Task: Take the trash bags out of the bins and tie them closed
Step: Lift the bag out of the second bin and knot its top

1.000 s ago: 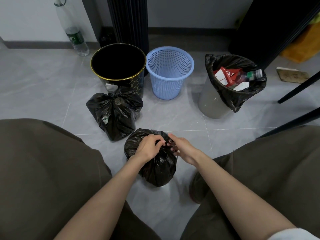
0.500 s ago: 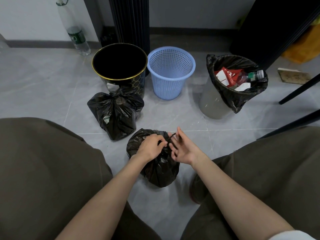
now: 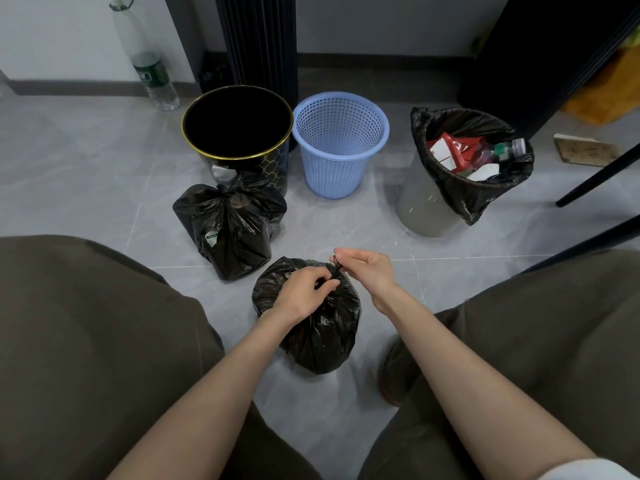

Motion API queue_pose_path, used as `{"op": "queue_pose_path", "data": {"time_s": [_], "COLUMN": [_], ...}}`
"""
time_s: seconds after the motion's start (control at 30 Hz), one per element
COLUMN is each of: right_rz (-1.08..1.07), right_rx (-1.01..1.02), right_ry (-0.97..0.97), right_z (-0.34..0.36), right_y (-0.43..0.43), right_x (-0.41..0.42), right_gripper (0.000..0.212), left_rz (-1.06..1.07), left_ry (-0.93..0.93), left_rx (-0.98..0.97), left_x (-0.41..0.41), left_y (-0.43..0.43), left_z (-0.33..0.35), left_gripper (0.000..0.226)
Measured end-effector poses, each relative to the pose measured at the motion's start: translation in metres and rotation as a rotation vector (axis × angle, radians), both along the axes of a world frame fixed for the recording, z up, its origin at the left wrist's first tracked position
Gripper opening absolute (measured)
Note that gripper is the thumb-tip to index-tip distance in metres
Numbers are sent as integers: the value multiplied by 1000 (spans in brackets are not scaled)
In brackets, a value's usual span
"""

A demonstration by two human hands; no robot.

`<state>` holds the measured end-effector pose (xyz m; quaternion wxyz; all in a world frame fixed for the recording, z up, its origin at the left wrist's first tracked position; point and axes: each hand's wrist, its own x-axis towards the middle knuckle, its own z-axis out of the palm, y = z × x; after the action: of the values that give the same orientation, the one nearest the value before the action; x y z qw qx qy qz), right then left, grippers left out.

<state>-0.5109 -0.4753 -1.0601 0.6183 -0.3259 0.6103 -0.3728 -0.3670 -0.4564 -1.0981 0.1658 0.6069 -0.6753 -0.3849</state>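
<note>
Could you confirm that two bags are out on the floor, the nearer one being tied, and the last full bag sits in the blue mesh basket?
Not quite: the blue mesh basket is empty. The head view shows the last full bag in the grey bin. The rest holds: the left hand and right hand are tying the nearer bag, beside the other bag.
</note>
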Motion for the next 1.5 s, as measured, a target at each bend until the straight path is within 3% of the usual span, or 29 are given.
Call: {"op": "queue_pose_path", "data": {"time_s": [0.1, 0.27, 0.37, 0.53, 0.77, 0.97, 1.03, 1.17, 1.27, 1.4, 1.5], "right_rz": [53, -37, -65, 251, 471, 481, 452, 320, 293, 380, 337], "right_rx": [-60, 22, 82, 60, -133, -219, -192, -44, -2, -55, -56], "right_ry": [62, 46, 113, 216, 431, 502, 457, 130, 25, 198, 328], "right_z": [4, -1, -11, -28, -35, -40, -41, -35, -32, -35, -41], "right_y": [-2, 4, 4, 10, 15, 19, 19, 21, 23, 20, 18], "right_x": [0, -6, -5, 6, 16, 21, 21, 19, 22, 23, 21], "right_gripper": [24, 20, 17, 17, 23, 17, 14, 13, 6, 24, 39], "left_rz": [61, 224, 389, 533, 581, 535, 533, 586, 581, 591, 730], "left_ry": [94, 379, 559, 787, 840, 783, 754, 739, 715, 747, 884], "left_rx": [58, 236, 442, 646, 696, 683, 643, 590, 573, 579, 614], "left_x": [-1, -1, 2, 5, 8, 8, 10, 15, 15, 10, 6], "left_y": [0, 0, 1, 0, 0, 0, -1, -5, -8, -7, -12], "left_z": [5, 12, 15, 14, 15, 16, 17, 13, 14, 18, 18], "left_gripper": [23, 26, 30, 27, 28, 29, 29, 30, 30, 28, 25]}}
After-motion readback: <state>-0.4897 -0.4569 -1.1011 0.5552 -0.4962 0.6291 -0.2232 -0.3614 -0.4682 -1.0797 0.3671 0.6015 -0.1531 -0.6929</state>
